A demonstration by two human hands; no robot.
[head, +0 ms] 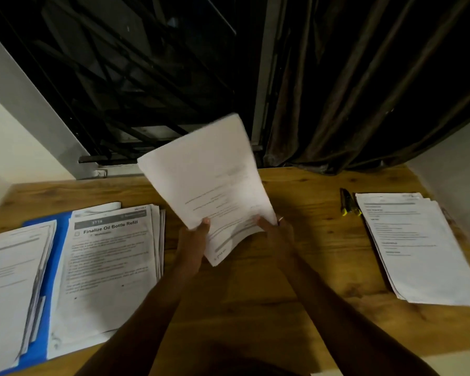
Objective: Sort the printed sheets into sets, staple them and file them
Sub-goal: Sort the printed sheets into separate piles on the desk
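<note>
Above the middle of the wooden table (296, 267), both my hands hold up a set of printed sheets (206, 180), tilted with its top edge away from me. My left hand (194, 245) grips its lower left edge, thumb on top. My right hand (276, 234) pinches the lower right edge. An open blue folder (53, 261) lies at the left with one pile of sheets (8, 289) on its left half. A second pile (109, 270), headed "Finalize Oil Bottle Refill", lies on its right half. Another stack of sheets (418, 248) sits at the right.
A small black and yellow stapler (349, 204) lies on the table just left of the right stack. Behind the table are a dark window with bars (136, 77) and a dark curtain (364, 90). A white wall stands at each side.
</note>
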